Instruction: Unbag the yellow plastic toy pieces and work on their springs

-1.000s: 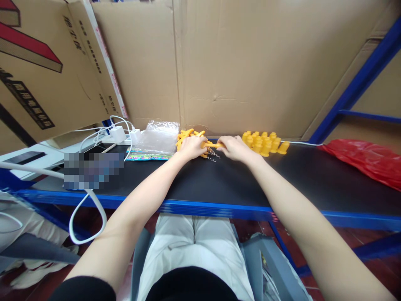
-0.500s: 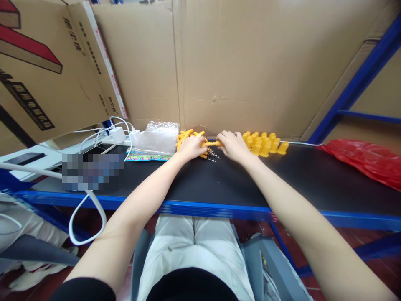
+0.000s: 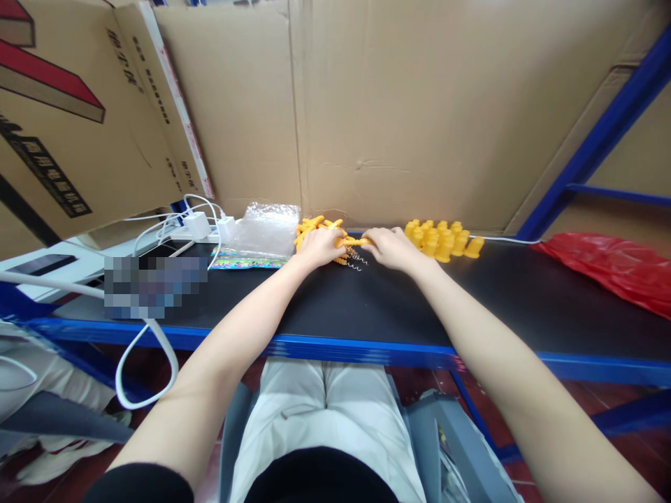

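Note:
A slim yellow stick-like part [image 3: 357,242] stretches between my two hands, low over the back of the black tabletop. My left hand [image 3: 323,246] is closed round its left end, and my right hand [image 3: 388,246] pinches the right end. Behind my left hand lies a heap of yellow parts [image 3: 314,223], partly hidden by it. Several thin metal springs [image 3: 354,267] are scattered just in front of the stick-like part. To the right of my right hand, several yellow plastic pieces [image 3: 444,241] stand grouped in rows.
Clear plastic bags [image 3: 267,230] lie on a colourful packet left of my hands. White cables and chargers [image 3: 197,225] crowd the left side. A red plastic bag [image 3: 613,269] rests at the right. Cardboard [image 3: 419,105] walls the back; a blue rail [image 3: 361,349] edges the table.
My right hand has tilted slightly, its fingers lower and flatter around the stick-like part's end. My left hand stays almost where it was.

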Demonstrator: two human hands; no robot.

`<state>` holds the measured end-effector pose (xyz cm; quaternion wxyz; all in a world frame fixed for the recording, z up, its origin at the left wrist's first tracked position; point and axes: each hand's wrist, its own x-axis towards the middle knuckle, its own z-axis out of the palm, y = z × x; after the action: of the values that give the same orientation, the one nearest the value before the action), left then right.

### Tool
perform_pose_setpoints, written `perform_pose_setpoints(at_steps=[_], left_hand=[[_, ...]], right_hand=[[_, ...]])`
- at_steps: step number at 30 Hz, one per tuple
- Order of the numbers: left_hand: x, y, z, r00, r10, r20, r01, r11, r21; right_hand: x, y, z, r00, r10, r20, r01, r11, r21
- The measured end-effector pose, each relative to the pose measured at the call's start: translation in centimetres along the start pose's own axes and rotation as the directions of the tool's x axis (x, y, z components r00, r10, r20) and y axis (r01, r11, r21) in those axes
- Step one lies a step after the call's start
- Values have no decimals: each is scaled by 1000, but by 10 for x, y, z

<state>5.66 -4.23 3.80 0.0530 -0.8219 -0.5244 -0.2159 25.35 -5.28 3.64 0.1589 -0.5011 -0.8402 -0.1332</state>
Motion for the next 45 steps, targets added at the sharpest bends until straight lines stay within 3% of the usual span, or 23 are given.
perform_pose_setpoints(at_steps=[23,27,32,36,39,42,45], left_hand=[[-1,6,-2,1000,8,4,-8,1000,-2],[0,0,0,1000,-10,-17,10,1000,-4],[5,-11,3,997,-65,-41,64,998,-18],[6,-13,5,996,-63,-56,62,998,-19],[5,-13,8,997,-73,-29,73,997,-15],[5,-14,13,998,-63,-5,63,998,-12],[5,-16,18,999,-53,-7,53,999,-2]], right_hand=[[-3,0,-11,999,13,-38,-19,986,-164],[-4,7,-11,992,59,-115,-82,975,-205],[-7,30,-17,951,201,-236,-239,961,-142],[-12,55,-34,870,442,-220,-468,880,-84],[-22,74,-48,714,699,-31,-699,710,-88],[-31,91,-54,546,834,81,-826,552,-114],[-37,105,-51,452,887,97,-880,461,-116]])
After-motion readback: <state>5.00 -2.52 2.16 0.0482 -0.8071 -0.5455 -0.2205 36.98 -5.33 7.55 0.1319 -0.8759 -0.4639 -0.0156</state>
